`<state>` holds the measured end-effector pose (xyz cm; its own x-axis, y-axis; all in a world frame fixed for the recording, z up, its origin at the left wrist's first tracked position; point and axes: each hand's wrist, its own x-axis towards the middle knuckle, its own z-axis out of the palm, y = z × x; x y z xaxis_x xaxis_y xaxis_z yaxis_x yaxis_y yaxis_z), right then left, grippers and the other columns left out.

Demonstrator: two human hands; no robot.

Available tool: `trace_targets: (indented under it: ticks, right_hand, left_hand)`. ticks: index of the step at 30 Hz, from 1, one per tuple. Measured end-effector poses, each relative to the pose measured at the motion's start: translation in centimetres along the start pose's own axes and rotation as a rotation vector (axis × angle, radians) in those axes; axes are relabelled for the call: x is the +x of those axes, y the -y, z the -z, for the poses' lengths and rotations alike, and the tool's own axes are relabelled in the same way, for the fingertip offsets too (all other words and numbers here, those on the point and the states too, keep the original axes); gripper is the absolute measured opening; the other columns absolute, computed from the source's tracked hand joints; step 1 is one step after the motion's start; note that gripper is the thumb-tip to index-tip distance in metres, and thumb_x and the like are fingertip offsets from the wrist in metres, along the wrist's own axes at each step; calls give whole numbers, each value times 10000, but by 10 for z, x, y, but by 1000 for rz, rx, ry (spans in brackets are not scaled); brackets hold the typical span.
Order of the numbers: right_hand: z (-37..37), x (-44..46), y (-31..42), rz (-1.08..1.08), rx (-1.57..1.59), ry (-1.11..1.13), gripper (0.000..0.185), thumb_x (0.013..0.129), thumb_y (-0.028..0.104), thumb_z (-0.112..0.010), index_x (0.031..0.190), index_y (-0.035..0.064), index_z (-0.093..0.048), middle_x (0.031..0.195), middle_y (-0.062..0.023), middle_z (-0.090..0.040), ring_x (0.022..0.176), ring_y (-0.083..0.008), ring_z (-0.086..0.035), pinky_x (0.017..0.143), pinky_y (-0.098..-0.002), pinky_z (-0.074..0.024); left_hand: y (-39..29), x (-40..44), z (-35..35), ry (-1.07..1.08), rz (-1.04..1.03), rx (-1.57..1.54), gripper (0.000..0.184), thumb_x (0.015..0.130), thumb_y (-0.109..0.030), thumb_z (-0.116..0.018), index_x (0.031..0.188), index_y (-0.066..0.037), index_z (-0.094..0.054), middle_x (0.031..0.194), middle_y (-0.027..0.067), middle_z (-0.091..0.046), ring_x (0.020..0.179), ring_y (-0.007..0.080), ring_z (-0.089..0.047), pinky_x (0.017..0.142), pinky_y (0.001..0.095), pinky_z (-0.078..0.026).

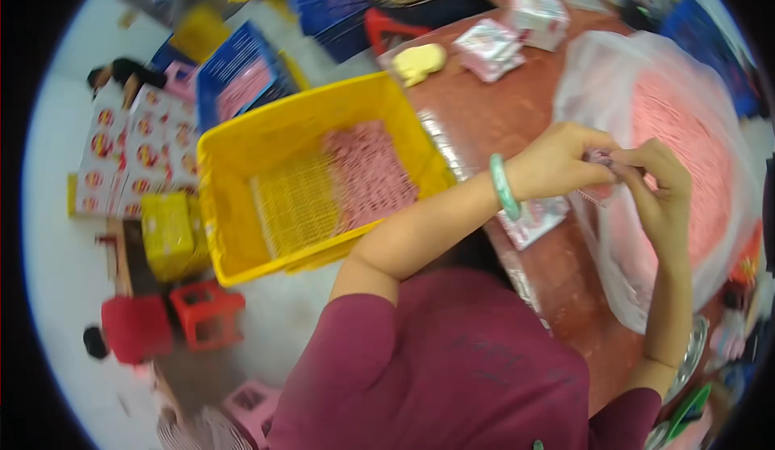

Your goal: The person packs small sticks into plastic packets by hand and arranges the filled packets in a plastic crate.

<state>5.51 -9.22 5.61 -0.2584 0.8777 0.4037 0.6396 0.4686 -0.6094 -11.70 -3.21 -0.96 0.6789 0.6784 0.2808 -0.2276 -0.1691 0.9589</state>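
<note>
My left hand (pixel 569 159), with a pale green bangle on its wrist, meets my right hand (pixel 660 180) above the edge of a large clear plastic bag (pixel 593 71). Fingers and thumbs of both are pinched on a small pink-and-purple packet (pixel 599 158), mostly hidden by the fingers. The big bag holds a heap of pink pieces (pixel 686 159), too blurred to name singly. Below my left wrist, a white-and-pink printed packet (pixel 534 222) lies at the edge of the red-brown table (pixel 517 103).
To the left, a yellow crate (pixel 282 119) holds small pink pieces. Printed packs (pixel 489 49) and a pale yellow item (pixel 420 62) lie farther back on the table. Blue crates (pixel 242 54), a red stool (pixel 207 314) and two other people (pixel 136 329) are farther left.
</note>
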Motion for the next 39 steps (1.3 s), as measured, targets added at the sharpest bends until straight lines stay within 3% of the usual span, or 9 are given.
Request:
trace_targets:
  ticks: [5,6,11,18,21,30,31,34,39]
  right_hand:
    - [-42,33,33,159,12,100,218,806,-75,-649,1012,-3,-669,801,-85,-608,752,-167,-602,663,-273,-471]
    - [-49,36,36,196,-5,88,250,805,-79,-648,1042,-1,-663,815,-89,-608,763,-172,-607,675,-274,-478]
    - [-38,27,-22,20,-83,129,298,859,-67,-609,1150,-3,-630,875,-68,-601,816,-138,-580,749,-253,-462]
    - [4,9,-103,-329,-71,124,295,955,34,-553,1246,28,-599,879,10,-531,787,-65,-465,708,-203,-382]
    - [10,8,-99,-346,-155,59,321,964,53,-549,1283,41,-583,879,16,-522,775,-58,-449,699,-201,-373]
    - [31,-7,-120,-439,-212,23,342,988,86,-523,1326,44,-556,909,17,-523,783,-51,-452,703,-177,-371]
    - [32,-9,-122,-444,-211,-5,342,990,89,-520,1328,43,-554,911,16,-522,785,-51,-452,705,-174,-371]
    - [40,-19,-129,-420,-250,23,340,995,96,-515,1327,34,-553,915,12,-525,797,-48,-452,714,-177,-377]
    - [62,-31,-134,-402,-245,63,335,982,83,-535,1311,21,-559,934,-4,-557,826,-84,-506,787,-196,-422]
  left_hand:
    - [-36,-69,93,-191,-251,705,156,811,-43,-670,952,-22,-731,882,95,-704,807,178,-672,736,282,-534]
    - [-41,-86,119,-267,-254,916,144,799,-162,-690,908,-101,-760,830,104,-708,747,245,-672,687,334,-533]
    - [11,-222,250,-489,544,1193,171,843,-269,-668,839,-125,-761,715,111,-701,645,275,-678,655,360,-550]
    - [143,-338,276,49,1559,1109,215,893,-284,-630,985,-124,-740,976,152,-696,909,311,-670,788,405,-543]
    - [206,-411,287,193,1178,1219,243,916,-283,-607,1004,-89,-725,972,153,-698,901,302,-671,792,421,-540]
    - [233,-440,287,214,1170,816,435,963,-389,-478,1017,-9,-683,901,151,-685,791,305,-654,730,425,-519]
    - [228,-429,286,-111,1496,533,376,949,-347,-513,1017,-10,-664,853,151,-668,770,292,-645,704,414,-509]
    - [251,-448,289,-217,1526,434,306,921,-282,-556,1057,-27,-655,880,155,-674,768,278,-646,701,413,-505]
    - [236,-437,305,360,1269,848,302,851,-214,-594,1098,-59,-673,1040,185,-690,864,335,-670,754,432,-527]
